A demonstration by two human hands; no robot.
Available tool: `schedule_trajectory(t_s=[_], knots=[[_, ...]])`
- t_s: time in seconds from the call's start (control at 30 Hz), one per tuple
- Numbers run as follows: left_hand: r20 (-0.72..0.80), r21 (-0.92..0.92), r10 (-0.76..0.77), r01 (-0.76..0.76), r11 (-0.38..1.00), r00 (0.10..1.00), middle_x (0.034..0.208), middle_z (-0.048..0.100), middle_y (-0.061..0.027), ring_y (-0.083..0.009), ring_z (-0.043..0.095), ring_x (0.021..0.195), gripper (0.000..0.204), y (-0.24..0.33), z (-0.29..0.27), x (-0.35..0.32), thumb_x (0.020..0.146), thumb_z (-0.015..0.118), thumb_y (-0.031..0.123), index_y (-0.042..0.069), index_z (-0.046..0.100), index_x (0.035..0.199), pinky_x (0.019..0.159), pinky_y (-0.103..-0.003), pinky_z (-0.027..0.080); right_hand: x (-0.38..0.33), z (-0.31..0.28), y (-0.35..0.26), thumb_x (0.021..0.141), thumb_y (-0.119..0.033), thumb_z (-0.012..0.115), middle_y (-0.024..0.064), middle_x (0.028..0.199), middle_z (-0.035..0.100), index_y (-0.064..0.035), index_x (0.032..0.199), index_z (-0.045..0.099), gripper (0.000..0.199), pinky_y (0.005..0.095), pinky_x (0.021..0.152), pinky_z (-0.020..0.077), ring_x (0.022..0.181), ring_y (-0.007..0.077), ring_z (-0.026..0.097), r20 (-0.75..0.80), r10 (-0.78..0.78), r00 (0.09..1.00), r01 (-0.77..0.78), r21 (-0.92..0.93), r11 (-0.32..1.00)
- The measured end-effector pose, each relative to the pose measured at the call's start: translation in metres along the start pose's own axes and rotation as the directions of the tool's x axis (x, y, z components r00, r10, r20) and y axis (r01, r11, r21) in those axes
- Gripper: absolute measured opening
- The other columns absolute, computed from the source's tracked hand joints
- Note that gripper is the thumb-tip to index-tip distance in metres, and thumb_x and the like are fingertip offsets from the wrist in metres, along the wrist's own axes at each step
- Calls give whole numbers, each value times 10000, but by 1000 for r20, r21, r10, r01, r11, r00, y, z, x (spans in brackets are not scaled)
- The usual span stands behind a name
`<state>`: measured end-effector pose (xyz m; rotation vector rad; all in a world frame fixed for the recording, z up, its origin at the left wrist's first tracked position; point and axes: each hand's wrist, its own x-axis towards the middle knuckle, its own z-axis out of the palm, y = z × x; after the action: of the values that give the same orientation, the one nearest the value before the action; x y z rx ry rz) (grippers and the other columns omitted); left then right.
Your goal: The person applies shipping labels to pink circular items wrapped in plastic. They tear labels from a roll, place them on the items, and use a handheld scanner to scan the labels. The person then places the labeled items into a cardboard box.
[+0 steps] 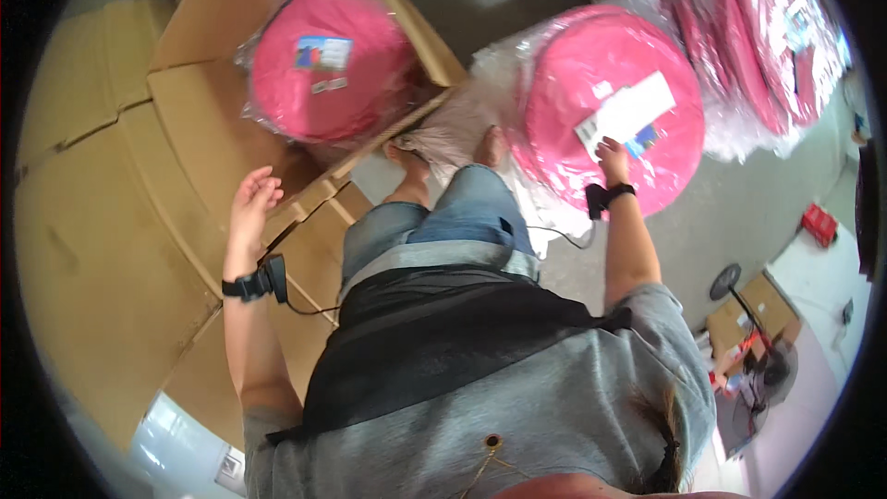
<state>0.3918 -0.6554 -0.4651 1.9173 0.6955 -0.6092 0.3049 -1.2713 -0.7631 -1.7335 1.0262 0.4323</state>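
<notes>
My right hand (612, 163) has its fingers closed on the lower end of a white paper sheet (637, 111), which looks like a strip of labels. Beneath the sheet is a round, flat pink bundle (573, 55) in clear plastic, with a blue printed label (641, 140) beside my fingers. My left hand (254, 201) hangs over the near edge of an open cardboard box (199, 115), fingers loosely bent and apart, holding nothing. Inside that box lies another round pink bundle (333, 28) in clear plastic, with a printed card on it.
More pink plastic-wrapped bundles (758, 46) are heaped at the far right. Flattened cardboard (111, 231) spreads along the left. A fan (762, 370) and a small carton (767, 305) of mixed items are at the lower right, near a red object (820, 225). Cables run from both wrist straps.
</notes>
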Motion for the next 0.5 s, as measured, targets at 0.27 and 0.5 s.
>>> schedule_trajectory(t_s=[0.27,0.5], knots=[[-104,324,88,-50,945,991,961,577,-43,-126,547,819,320,-57,-193,107,858,519,201,46,482,1136,742,-244,435,-105,63,-229,887,-51,468,85,1035,590,29,1093,524,228,258,863,411,976,145,539,184,-624,759,644,-74,761],[-68,110,-211,218,970,975,931,601,-2,-112,546,816,309,-111,-180,247,843,535,297,135,528,1106,683,-269,416,-184,228,-364,800,-37,541,145,993,600,9,1070,549,274,297,827,426,948,233,570,528,-672,520,839,-169,517]])
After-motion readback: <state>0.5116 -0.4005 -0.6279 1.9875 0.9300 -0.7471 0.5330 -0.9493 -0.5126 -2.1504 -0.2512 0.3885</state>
